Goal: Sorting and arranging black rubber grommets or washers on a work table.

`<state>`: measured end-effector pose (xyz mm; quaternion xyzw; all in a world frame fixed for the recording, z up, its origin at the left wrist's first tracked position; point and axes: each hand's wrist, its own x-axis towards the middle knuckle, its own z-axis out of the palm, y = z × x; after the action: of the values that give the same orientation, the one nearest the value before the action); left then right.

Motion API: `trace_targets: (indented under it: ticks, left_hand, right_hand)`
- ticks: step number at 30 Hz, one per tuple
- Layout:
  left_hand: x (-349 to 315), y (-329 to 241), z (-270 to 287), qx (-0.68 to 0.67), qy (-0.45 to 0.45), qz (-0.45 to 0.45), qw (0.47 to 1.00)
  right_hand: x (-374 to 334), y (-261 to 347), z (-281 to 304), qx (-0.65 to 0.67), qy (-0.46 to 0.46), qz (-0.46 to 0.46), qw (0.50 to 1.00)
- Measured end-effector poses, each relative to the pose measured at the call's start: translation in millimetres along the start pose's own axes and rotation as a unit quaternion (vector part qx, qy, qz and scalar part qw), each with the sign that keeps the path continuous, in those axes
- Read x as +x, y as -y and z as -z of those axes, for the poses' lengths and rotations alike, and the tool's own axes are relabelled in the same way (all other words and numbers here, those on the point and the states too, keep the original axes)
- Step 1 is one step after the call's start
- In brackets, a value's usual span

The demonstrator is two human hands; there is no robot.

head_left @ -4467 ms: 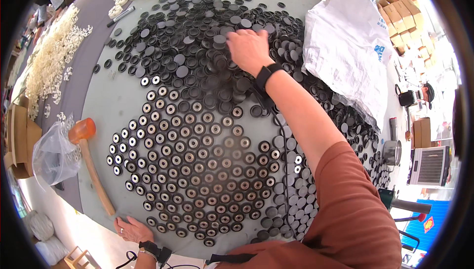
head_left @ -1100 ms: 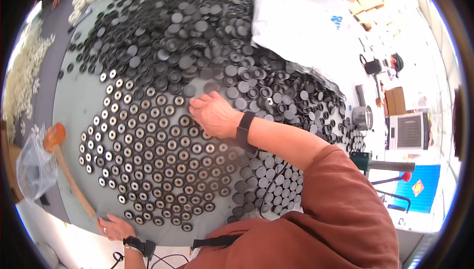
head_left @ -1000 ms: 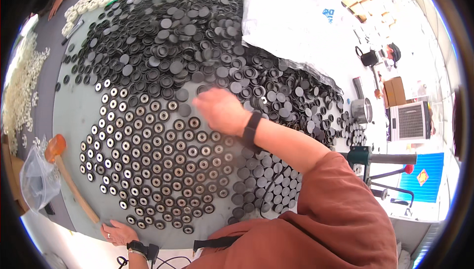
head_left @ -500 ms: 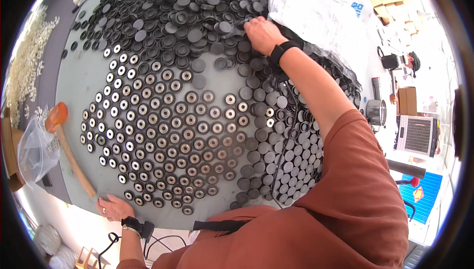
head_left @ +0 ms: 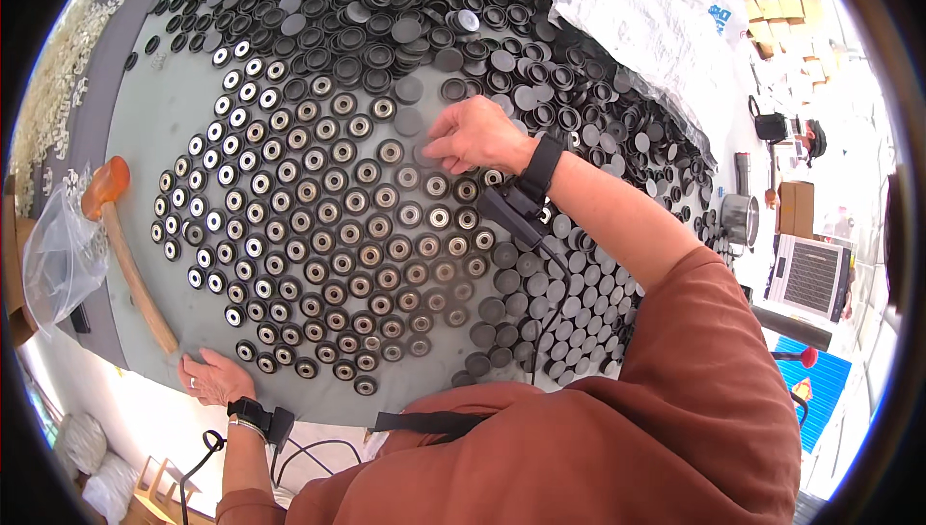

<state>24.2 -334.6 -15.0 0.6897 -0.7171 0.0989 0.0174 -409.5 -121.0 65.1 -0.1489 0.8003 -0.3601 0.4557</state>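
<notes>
My right hand (head_left: 475, 137) is closed in a pinch low over the table, with a dark round cap (head_left: 421, 153) at its fingertips, partly covered by the fingers. Below and left of it, many black rollers with metal bearing centres (head_left: 318, 216) lie flat in rough rows. Two grey caps (head_left: 408, 122) lie just beyond the fingertips. My left hand (head_left: 218, 378) rests on the near left table edge, fingers apart and holding nothing, close to the wooden handle of an orange-headed mallet (head_left: 135, 274).
A large heap of black caps (head_left: 386, 4) covers the far side. More caps (head_left: 569, 303) spread at right, beside a white plastic sack (head_left: 646, 33). At left are a clear plastic bag (head_left: 63, 260) and many small whitish parts (head_left: 63, 72). A cable hangs from my right wrist device (head_left: 516, 215).
My right hand has come from the cap heap by the sack toward me and left, to the edge of the rollers. My left hand stays at the table edge. The view has shifted slightly.
</notes>
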Motion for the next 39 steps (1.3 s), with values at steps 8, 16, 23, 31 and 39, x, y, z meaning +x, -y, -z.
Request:
trace_targets:
  ticks: [8,16,23,31,39]
  left_hand:
    - [-1.3,-5.2,3.3,0.001,0.01,0.016,1.0]
    - [-1.0,-5.5,3.0,0.007,0.02,0.005,1.0]
    - [5.3,3.3,-8.6,0.034,0.006,0.005,0.999]
    - [5.1,5.1,-10.3,0.059,0.012,0.029,0.998]
    - [2.5,-4.9,-2.1,0.042,0.028,0.024,0.998]
  right_hand:
    - [7.3,12.3,12.2,-0.151,0.027,-0.042,0.987]
    - [-22.0,0.2,66.5,0.037,-0.143,0.085,0.985]
    - [-74.3,-60.8,138.0,-0.207,-0.367,0.088,0.903]
    - [-43.1,-49.4,101.7,-0.284,-0.377,0.209,0.856]
    - [3.6,-35.9,117.8,-0.386,-0.166,0.224,0.879]
